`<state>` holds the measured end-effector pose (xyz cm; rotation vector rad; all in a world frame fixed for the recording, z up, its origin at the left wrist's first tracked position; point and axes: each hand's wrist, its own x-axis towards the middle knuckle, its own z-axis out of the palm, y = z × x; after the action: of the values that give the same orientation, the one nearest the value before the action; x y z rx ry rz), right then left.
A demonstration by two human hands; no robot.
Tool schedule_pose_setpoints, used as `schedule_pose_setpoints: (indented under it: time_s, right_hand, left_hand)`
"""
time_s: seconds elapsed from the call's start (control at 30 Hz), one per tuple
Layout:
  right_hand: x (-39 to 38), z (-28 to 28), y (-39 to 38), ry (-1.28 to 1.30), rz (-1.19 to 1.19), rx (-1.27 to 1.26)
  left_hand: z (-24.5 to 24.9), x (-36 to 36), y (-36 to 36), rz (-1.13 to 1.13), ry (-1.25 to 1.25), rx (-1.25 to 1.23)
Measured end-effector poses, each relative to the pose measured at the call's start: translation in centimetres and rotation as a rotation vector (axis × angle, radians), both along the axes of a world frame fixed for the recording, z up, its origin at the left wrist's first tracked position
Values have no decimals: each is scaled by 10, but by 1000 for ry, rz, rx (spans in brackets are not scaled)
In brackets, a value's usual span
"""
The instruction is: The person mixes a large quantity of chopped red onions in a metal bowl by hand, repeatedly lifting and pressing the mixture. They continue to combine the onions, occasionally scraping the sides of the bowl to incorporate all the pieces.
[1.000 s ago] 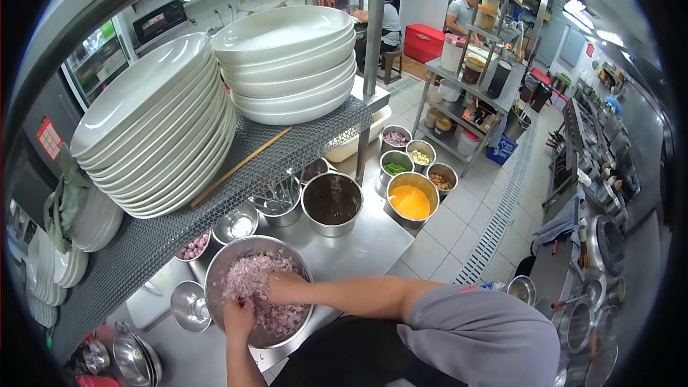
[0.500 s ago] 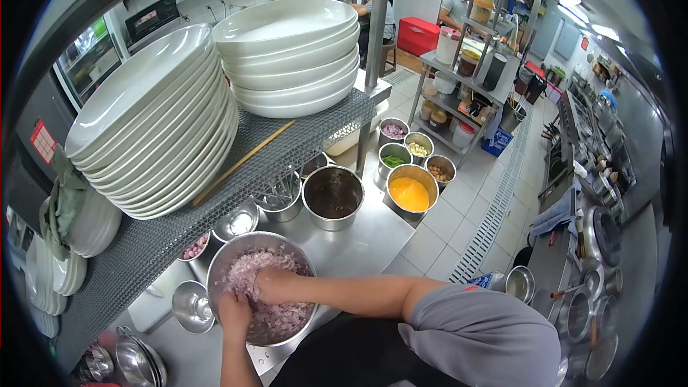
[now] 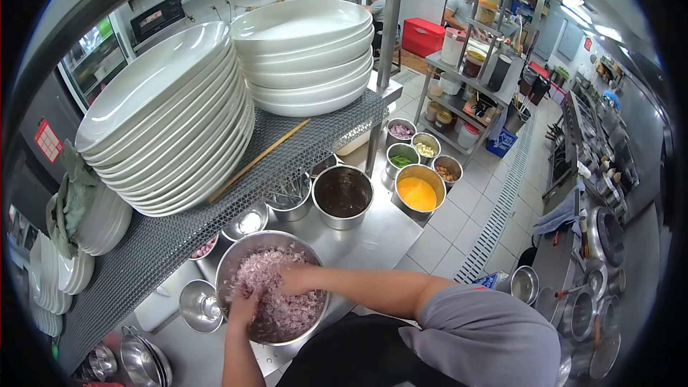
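A large steel mixing bowl [image 3: 320, 308] stands on the counter in front of me, heaped with finely chopped pinkish red onion [image 3: 283, 309]. My left hand [image 3: 245, 306] is in the bowl at its left side, with its fingers curled into the chopped onion and bits stuck to them. Close beside it, my right hand [image 3: 299, 279] reaches in from the right. The right fingers are sunk in the pile and hidden. A small empty-looking steel bowl [image 3: 201, 306] sits just left of the mixing bowl.
A mesh shelf [image 3: 287, 154] with stacked white plates [image 3: 168, 107] and a wooden stick [image 3: 261, 158] overhangs the counter. Behind the bowl stands a dark-stained pot [image 3: 342, 197]. Pots of yellow liquid [image 3: 417, 194] and chopped greens [image 3: 400, 161] stand further right. Two other people are in the background.
My right hand has risen slightly out of the onion, and my left fingers have shifted within the pile. The whole view has moved a little, putting things further right.
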<state>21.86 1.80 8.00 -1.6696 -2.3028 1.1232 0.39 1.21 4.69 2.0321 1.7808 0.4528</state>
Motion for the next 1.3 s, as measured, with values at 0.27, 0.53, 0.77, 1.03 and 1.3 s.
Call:
schedule_pose_setpoints:
  time_s: [0.27, 0.53, 0.77, 1.03, 1.3]
  right_hand:
    - [-38, -66, -17, 584, -226, -82]
    - [-38, -18, -2, 454, -244, 216]
    - [-45, -3, -12, 361, -327, 135]
    - [-34, -18, 6, 126, 91, 253]
    - [10, 7, 9, 120, 3, -169]
  left_hand:
    - [0, 41, -22, 330, -993, -469]
    - [-19, 31, -7, 202, -900, -67]
    - [-14, 31, -6, 277, -1131, -61]
    - [21, 22, -9, 61, -568, -412]
    - [18, -2, -1, 79, -72, -163]
